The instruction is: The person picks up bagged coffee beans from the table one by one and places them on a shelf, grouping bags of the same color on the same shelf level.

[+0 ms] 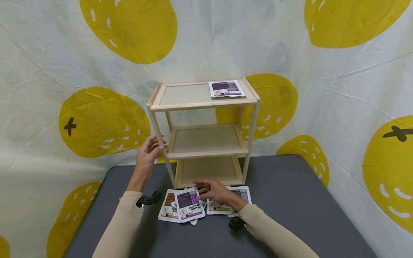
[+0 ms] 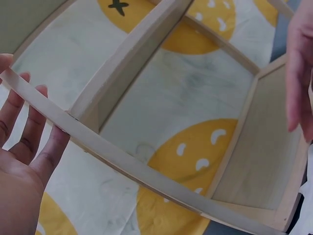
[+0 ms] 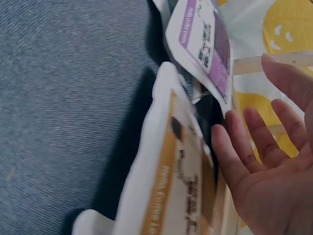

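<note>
from the head view the right hand (image 1: 215,191) hovers, fingers loosely spread, over the purple packet (image 1: 189,204) just to its left, while the left wrist view shows the left hand's (image 2: 22,147) straight fingers against the shelf (image 2: 112,156) post, and the right wrist view shows the packet (image 3: 205,46) beyond the bare fingertips.

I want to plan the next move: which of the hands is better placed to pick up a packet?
Likely the right hand: it hovers over the packets, while the left hand rests on the shelf.

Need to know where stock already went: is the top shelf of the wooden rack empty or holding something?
Holding something. One purple-labelled packet lies flat at the right end of the wooden rack's top shelf; the two lower shelves show only bare wood.
</note>
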Available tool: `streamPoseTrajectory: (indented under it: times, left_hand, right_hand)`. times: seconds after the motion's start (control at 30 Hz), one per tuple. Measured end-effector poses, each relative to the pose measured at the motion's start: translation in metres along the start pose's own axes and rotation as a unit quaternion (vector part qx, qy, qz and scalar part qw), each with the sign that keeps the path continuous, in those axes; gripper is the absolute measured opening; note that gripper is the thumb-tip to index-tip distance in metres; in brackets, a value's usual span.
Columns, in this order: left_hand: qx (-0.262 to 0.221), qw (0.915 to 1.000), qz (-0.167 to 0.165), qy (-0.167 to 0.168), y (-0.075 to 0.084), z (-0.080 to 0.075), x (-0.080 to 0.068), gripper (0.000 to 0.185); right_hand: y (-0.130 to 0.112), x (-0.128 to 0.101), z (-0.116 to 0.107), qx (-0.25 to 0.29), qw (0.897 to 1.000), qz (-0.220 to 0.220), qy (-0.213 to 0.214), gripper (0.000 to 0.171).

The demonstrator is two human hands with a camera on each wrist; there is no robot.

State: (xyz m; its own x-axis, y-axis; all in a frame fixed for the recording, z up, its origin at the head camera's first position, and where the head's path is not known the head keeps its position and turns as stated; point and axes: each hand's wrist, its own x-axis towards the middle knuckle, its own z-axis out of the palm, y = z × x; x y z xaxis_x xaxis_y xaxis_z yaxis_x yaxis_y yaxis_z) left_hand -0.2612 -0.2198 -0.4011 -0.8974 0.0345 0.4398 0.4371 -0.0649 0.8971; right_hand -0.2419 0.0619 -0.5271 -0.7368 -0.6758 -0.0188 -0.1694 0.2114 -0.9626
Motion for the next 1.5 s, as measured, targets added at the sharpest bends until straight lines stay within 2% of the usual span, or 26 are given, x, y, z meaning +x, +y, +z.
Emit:
streamPoseTrajectory:
  times: [0.4,0.63,0.7,0.93,1.07,1.3,1.4,1.5]
  left_hand:
    - [-0.006,1.0000,-0.002,0.004,-0.001,-0.001,0.000,0.042]
    - [-0.012,0.9999,-0.005,0.002,-0.001,-0.001,0.000,0.040]
    - [-0.012,0.9999,-0.006,0.002,-0.001,0.000,0.000,0.040]
    - [-0.011,0.9999,-0.008,-0.004,0.000,-0.001,0.001,0.040]
    - [-0.011,0.9999,-0.008,-0.005,-0.001,-0.001,0.000,0.042]
    - [-0.012,0.9999,-0.004,-0.004,-0.001,-0.002,0.000,0.041]
    - [-0.014,0.9999,-0.002,-0.003,-0.001,-0.001,0.000,0.040]
    - [-0.016,0.9999,-0.002,-0.003,0.000,0.000,0.000,0.040]
  right_hand:
    - [0.012,0.007,0.011,-0.005,0.999,-0.005,0.031,0.058]
    - [0.015,0.013,0.020,-0.036,0.997,0.004,0.066,0.058]
    - [0.015,0.014,0.023,-0.046,0.997,0.001,0.068,0.059]
    - [0.014,0.016,0.029,-0.032,0.997,-0.022,0.066,0.049]
    - [0.015,0.017,0.029,-0.051,0.996,-0.023,0.070,0.044]
    - [0.011,0.016,0.031,-0.068,0.995,0.015,0.075,0.031]
    - [0.008,0.017,0.036,-0.083,0.992,0.034,0.087,0.036]
    - [0.004,0.019,0.043,-0.126,0.986,0.055,0.094,0.045]
